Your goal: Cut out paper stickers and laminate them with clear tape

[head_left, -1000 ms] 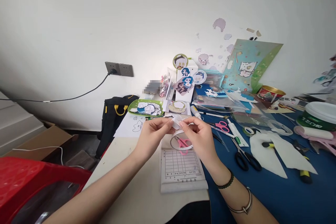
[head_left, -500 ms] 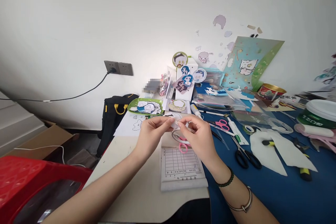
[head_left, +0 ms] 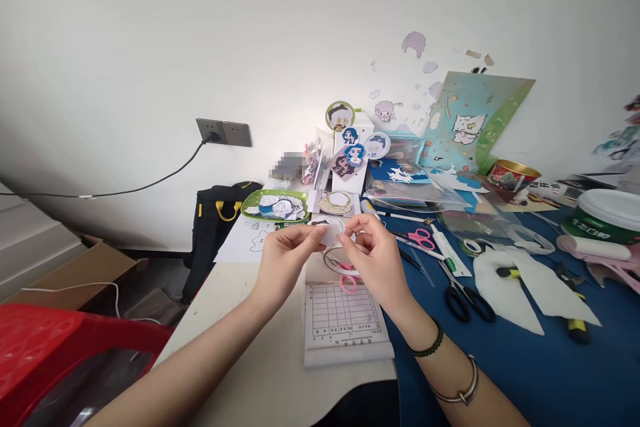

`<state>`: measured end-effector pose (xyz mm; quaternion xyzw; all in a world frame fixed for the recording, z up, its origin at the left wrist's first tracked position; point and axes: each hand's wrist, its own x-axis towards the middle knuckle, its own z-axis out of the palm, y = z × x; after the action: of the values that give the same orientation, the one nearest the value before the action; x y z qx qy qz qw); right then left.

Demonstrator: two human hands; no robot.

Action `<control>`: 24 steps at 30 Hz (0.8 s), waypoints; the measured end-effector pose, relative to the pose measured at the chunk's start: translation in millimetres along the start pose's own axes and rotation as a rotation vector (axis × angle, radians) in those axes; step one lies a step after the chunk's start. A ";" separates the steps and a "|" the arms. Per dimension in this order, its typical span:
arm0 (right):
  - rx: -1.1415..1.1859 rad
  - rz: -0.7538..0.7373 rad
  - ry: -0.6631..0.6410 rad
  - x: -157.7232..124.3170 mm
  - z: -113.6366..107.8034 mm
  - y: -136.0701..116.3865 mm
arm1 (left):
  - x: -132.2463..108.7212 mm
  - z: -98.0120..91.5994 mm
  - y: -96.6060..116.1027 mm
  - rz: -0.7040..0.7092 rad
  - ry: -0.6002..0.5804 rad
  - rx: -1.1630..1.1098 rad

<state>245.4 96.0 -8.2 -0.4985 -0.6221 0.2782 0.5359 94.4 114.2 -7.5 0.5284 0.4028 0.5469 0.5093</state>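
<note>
Between my fingertips is a small white paper cutout (head_left: 331,235) with a rounded outline and a dark patch at its upper left. My left hand (head_left: 287,257) pinches its left side between thumb and finger. At its right edge, my right hand (head_left: 374,257) is closed in a pinch with the other fingers curled. Just below, partly behind the right hand, a clear ring like a tape roll (head_left: 331,265) shows. Pink-handled scissors (head_left: 349,283) rest on a pad of printed forms (head_left: 347,320) under my hands.
Behind the hands are a green tray (head_left: 247,207) of paper cutouts and a white box (head_left: 353,180) bearing round character pictures. To the right lie black scissors (head_left: 470,303), pink scissors (head_left: 421,239), a glue tube (head_left: 451,250) and white sheets (head_left: 505,290). A red stool (head_left: 40,340) stands left.
My right fingers have shifted slightly right and up, so more of the white cutout shows between the hands. The left hand keeps its pinch. The whole view has shifted a little.
</note>
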 end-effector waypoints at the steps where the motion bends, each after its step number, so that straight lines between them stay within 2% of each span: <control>1: -0.014 -0.059 0.012 -1.4 -1.2 -0.9 | 0.9 -0.9 0.4 -0.007 -0.002 -0.040; 3: -0.071 -0.265 0.065 -4.0 -4.9 -2.2 | 3.5 -3.5 2.2 -0.008 -0.022 -0.115; 6: -0.288 -0.799 0.157 -5.9 -11.9 -1.3 | 7.8 -9.3 7.2 -0.003 -0.111 -0.125; 8: -0.452 -1.071 0.153 -5.7 -15.7 0.6 | 9.8 -13.3 11.2 -0.091 -0.267 -0.104; 9: -0.516 -1.130 0.126 -5.5 -17.1 1.4 | 10.3 -15.0 13.1 -0.162 -0.369 -0.105; 12: -0.598 -1.076 -0.008 -5.6 -18.9 3.3 | 10.3 -17.9 16.5 -0.330 -0.627 -0.152; 14: -0.559 -0.966 -0.094 -6.1 -18.5 4.3 | 9.6 -18.5 16.4 -0.389 -0.693 -0.188; 16: -0.475 -0.888 -0.119 -6.6 -16.6 5.6 | 9.0 -18.4 15.3 -0.440 -0.703 -0.209; 18: -0.370 -0.882 -0.058 -7.3 -12.9 6.9 | 8.2 -17.5 13.9 -0.451 -0.681 -0.221; 20: -0.249 -0.856 0.024 -8.6 -7.7 7.4 | 7.0 -15.3 13.0 -0.397 -0.648 -0.242; 22: -0.110 -0.728 0.047 -10.4 -2.5 6.3 | 5.6 -11.9 12.4 -0.318 -0.606 -0.281; 24: 0.020 -0.558 -0.005 -11.5 0.4 4.0 | 4.3 -8.2 12.0 -0.248 -0.562 -0.319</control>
<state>245.5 86.9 -16.3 -0.3020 -0.7338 0.1274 0.5950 85.1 117.3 4.0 0.5191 0.2172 0.3702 0.7392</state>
